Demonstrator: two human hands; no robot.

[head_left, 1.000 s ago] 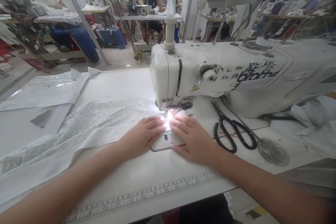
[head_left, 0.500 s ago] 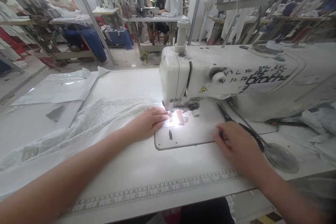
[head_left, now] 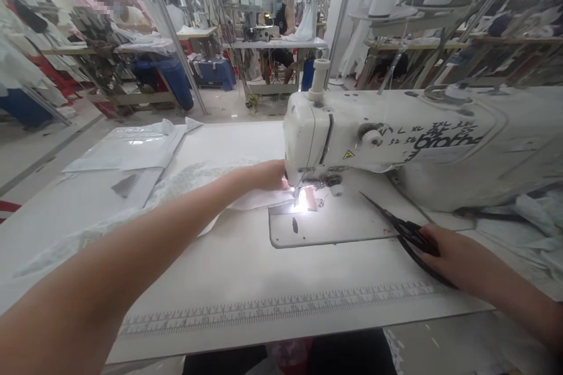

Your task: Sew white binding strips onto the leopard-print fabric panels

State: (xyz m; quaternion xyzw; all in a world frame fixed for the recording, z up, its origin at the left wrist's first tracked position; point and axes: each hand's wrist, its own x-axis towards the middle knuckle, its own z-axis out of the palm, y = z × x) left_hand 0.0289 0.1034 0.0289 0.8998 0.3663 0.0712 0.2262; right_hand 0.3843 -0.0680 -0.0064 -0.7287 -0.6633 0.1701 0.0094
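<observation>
My left hand [head_left: 273,176] is beside the needle end of the white sewing machine [head_left: 303,135], its fingertips partly hidden behind the machine head. It appears closed on the edge of a pale patterned fabric [head_left: 259,200], which trails left across the table. Under the bright lamp, a small orange-pink piece [head_left: 311,198] sits by the presser foot. My right hand [head_left: 444,249] is closed on a handle of the black scissors [head_left: 402,225]. Their blades point up and left over the machine's bed plate [head_left: 334,228], close together.
A printed ruler strip [head_left: 281,306] runs along the front of the white table. Papers in a clear sleeve [head_left: 127,146] lie at the back left. Bunched fabric [head_left: 541,222] lies at the far right. Beyond, co-workers sit at other machines.
My left hand has shifted behind the machine head, and the fabric edge has moved back with it. My right hand has moved right onto the scissors' handle, and the scissors have turned slightly.
</observation>
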